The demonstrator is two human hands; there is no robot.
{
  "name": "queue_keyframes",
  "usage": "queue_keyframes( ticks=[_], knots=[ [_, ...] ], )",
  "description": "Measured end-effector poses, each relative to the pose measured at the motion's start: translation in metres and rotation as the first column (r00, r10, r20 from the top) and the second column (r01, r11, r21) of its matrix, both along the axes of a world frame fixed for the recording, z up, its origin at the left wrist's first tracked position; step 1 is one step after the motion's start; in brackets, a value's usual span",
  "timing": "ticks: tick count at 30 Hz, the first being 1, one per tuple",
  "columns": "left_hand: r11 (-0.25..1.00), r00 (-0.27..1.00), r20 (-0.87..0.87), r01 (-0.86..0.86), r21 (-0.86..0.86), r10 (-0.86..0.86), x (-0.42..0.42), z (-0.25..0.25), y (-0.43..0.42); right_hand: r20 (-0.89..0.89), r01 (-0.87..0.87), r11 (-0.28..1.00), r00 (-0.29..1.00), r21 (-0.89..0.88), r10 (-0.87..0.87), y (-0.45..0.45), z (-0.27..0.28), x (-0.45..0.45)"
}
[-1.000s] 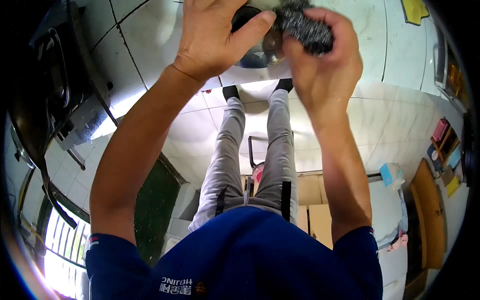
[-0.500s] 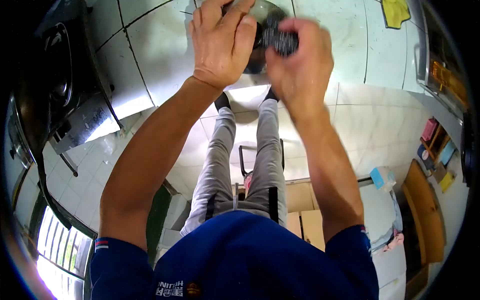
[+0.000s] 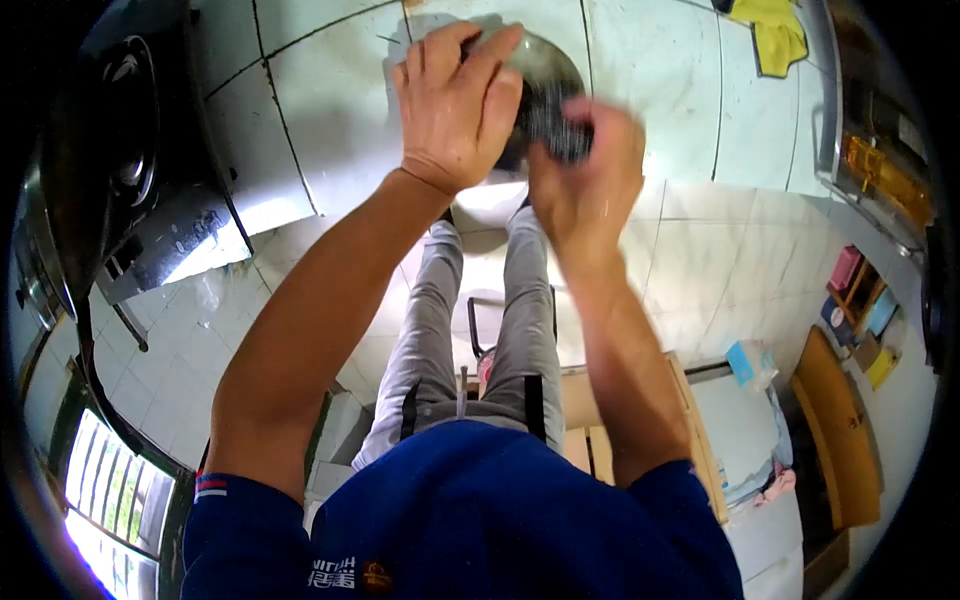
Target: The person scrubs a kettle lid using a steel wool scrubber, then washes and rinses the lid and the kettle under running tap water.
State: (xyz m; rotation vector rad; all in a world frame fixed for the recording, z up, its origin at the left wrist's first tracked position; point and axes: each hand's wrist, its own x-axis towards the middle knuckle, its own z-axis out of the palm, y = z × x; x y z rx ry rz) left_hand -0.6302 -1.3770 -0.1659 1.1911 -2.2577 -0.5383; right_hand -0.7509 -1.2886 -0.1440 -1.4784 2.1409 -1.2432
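Note:
A round, glassy pot lid (image 3: 548, 62) lies on the tiled counter at the top of the view, partly hidden by both hands. My left hand (image 3: 452, 118) holds its left side, with the fingers bent over it and the thumb pointing up. My right hand (image 3: 592, 175) is closed around a dark scouring pad (image 3: 558, 122) and presses it against the lid's right part. The right fingers and the pad are smeared by motion. The lid's near edge is mostly covered by the pad and hands.
A black gas stove (image 3: 135, 150) stands at the left of the pale tiled counter (image 3: 655, 110). Toward the far right lies a yellow-green cloth (image 3: 778, 40). A metal-framed sink or rack edge (image 3: 830, 130) is beyond it. A wooden board (image 3: 838, 430) leans at the lower right.
The hands, lid and counter now appear lower in the view as the camera has tilted. My right hand still moves with the scouring pad on the lid; my left hand keeps its hold.

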Motion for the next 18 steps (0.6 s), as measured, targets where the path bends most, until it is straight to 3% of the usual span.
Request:
queue_keyframes(
  ticks=[2,4,6,7,8,10,12,14,16,18],
  knots=[
    [1.0,1.0,-0.01,-0.013,-0.007,0.013,-0.002,-0.006,0.003,0.013,0.01,1.0,1.0,0.013,-0.01,-0.037,0.004,-0.012],
    [0.995,0.996,-0.082,-0.025,-0.095,0.017,-0.003,-0.015,-0.002,-0.052,-0.019,0.998,0.999,-0.068,0.016,-0.019,0.0,-0.007],
    [0.995,0.999,-0.05,-0.023,-0.098,0.019,-0.002,-0.011,-0.004,0.06,0.018,1.0,0.998,-0.011,-0.017,0.009,0.0,0.002],
    [0.995,0.999,-0.048,-0.03,-0.095,0.025,0.0,-0.011,-0.004,-0.014,-0.039,0.995,0.999,-0.096,0.038,0.002,-0.001,-0.004],
    [0.996,0.998,-0.054,-0.031,-0.084,0.026,-0.002,-0.011,0.0,-0.043,-0.086,0.993,0.996,-0.08,0.083,-0.011,0.002,-0.012],
    [0.996,0.996,-0.08,-0.04,-0.078,0.034,-0.005,-0.012,-0.001,0.051,-0.022,1.0,0.998,0.005,0.021,-0.039,0.004,-0.017],
    [0.995,0.999,-0.048,-0.026,-0.092,0.021,-0.004,-0.011,-0.001,-0.003,-0.059,0.997,0.998,-0.054,0.059,-0.014,0.004,-0.011],
    [0.997,0.999,-0.029,-0.025,-0.078,0.023,-0.002,-0.007,-0.003,0.057,-0.011,0.999,0.998,-0.046,0.013,0.001,0.007,-0.002],
    [0.998,0.998,-0.056,-0.025,-0.063,0.021,-0.004,-0.009,0.0,-0.027,-0.098,0.993,0.995,-0.065,0.097,-0.016,0.003,-0.016],
    [0.996,0.997,-0.068,-0.042,-0.082,0.037,-0.004,-0.012,0.001,0.054,-0.067,0.998,0.996,0.009,0.066,-0.045,0.004,-0.022]
  ],
)
